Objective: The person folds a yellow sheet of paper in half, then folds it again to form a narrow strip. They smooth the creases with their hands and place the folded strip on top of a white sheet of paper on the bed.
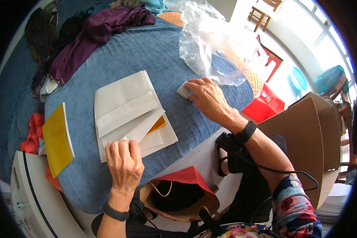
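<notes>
My left hand pinches the edge of a whitish paper sheet with curled fingers. That sheet rises at a slant from a stack of large pale papers on a blue cloth-covered surface. A folded strip of paper lies across the stack, and a bit of orange-gold paper shows under the lifted sheet. To the right, my right hand has its fingers on a small, pale folded piece, paper or cloth. Whether it is gripped or pressed down is unclear, since the fingers partly cover it.
A yellow-covered pad lies at the left edge. Purple clothing is heaped at the back, and a clear plastic bag sits beyond my right hand. Below are a red paper bag and, at right, a cardboard box.
</notes>
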Motion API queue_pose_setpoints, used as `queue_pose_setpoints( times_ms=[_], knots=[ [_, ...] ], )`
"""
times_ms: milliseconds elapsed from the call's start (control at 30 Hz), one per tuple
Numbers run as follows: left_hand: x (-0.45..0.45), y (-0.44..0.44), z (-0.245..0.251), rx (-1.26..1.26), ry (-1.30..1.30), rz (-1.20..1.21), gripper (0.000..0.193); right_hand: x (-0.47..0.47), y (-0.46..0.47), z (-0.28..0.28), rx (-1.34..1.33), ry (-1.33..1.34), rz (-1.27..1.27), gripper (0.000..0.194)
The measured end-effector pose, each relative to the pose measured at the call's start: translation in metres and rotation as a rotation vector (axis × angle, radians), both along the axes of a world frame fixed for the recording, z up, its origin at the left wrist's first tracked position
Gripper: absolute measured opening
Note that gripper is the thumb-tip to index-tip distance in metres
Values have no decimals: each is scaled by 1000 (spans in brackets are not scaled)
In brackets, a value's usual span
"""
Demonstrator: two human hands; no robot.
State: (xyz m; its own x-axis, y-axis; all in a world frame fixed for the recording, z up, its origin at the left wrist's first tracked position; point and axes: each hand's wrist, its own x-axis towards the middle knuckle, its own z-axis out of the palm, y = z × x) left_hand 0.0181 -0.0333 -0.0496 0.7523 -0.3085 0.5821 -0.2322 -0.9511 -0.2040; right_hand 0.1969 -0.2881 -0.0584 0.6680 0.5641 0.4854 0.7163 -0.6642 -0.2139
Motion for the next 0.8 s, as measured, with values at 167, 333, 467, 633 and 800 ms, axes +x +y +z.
queue_pose_setpoints(
  times_ms=[167, 333, 467, 633, 800],
  knots=[
    [0, 0, 0, 4, -10, 5, 2, 6, 2, -9, -22, 20, -19, 11],
    [-2, 2, -1, -30, 0, -2, 7, 7, 1, -1, -54, 17, -5, 11],
    [-3, 2, 0, -55, 41, 0, 12, 7, -2, 9, -155, 134, -56, 15],
    [-3, 1, 1, -43, 31, -3, 11, 12, -3, 12, -150, 163, -60, 13],
    [-1, -1, 1, -19, 1, -4, 1, 17, -8, 12, -95, 183, -36, 17]
  ],
)
